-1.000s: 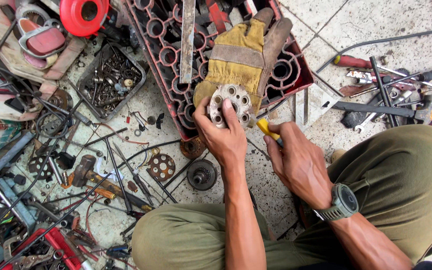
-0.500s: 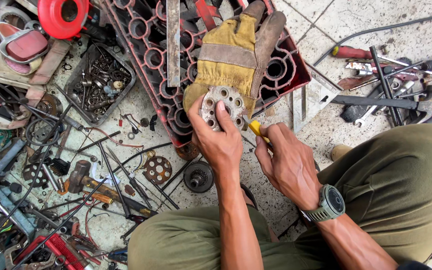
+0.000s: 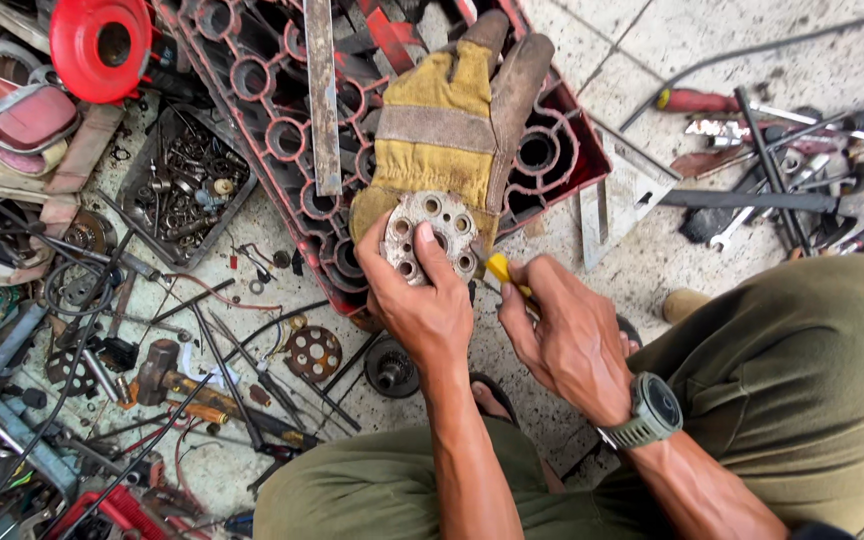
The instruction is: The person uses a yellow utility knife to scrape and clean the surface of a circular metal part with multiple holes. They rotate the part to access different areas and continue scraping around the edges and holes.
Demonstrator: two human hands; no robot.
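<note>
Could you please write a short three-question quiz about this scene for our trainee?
1. True or false: the left hand holds the round grey metal disc with holes.
2. The right hand grips a tool with a handle of which colour? A red, B yellow, C blue.
3. What lies on the red plastic crate behind the disc?

Key: 1 true. 2 B, the yellow-handled tool. 3 the yellow and grey work glove.

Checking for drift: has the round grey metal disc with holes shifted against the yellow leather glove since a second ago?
No. The round grey metal disc sits at the yellow leather glove's cuff as before, in the left hand.
</note>
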